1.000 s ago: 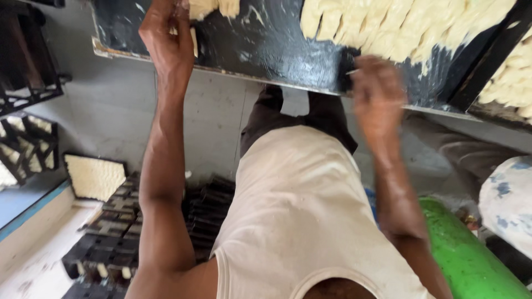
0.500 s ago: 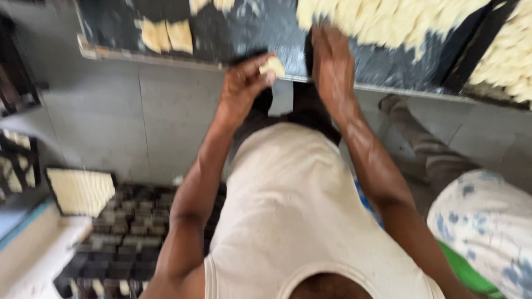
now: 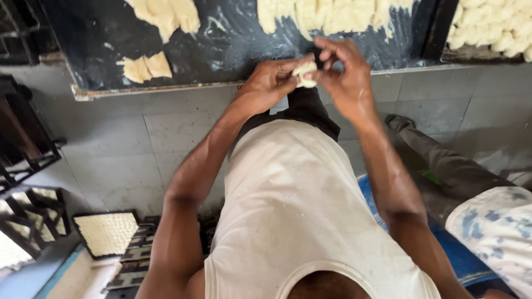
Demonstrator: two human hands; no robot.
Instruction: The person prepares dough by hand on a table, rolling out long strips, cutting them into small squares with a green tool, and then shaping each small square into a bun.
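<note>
Item: dough piece (image 3: 305, 74), pinched between my left hand (image 3: 271, 80) and right hand (image 3: 346, 75), beyond the dark worktop's (image 3: 221, 52) near edge. Risk: loosened pinch drops it floorward.

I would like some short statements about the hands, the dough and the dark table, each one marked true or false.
1. Both hands hold one small piece of dough between them. True: the left hand and the right hand meet around it.
2. The hands rest flat on the dark table. False: they are raised at its near edge, pinching the dough.
3. Two small flat dough pieces lie on the table to the left of the hands. True.
4. The tray of shaped dough pieces stands at the left end of the table. False: it is at the far right.
5. Another person's leg shows at the right. True.
</note>
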